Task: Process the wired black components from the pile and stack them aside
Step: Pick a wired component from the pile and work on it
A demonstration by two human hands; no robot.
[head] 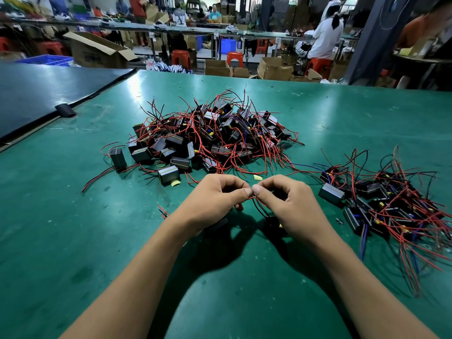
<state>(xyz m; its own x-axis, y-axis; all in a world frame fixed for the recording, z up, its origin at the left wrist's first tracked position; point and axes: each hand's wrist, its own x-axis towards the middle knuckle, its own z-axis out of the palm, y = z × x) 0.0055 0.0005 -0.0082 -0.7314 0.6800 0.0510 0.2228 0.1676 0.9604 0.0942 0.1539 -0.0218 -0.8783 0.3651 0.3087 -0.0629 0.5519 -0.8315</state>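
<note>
A big pile of black box components (210, 138) with red and black wires lies in the middle of the green table (73, 228). A second heap of the same components (381, 201) spreads at the right. My left hand (215, 199) and my right hand (283, 201) meet just in front of the pile, thumbs and forefingers pinching the red and black wires (255, 200) between them. One black component (272, 222) hangs under my right hand, and another black component (217, 223) shows under my left wrist, mostly hidden.
A dark mat (36, 94) covers the table's far left, with a black tape roll (64, 110) at its edge. Small yellow scraps (257, 177) and wire offcuts (162, 211) lie near my hands. Beyond the table stand cardboard boxes, red stools and people at benches.
</note>
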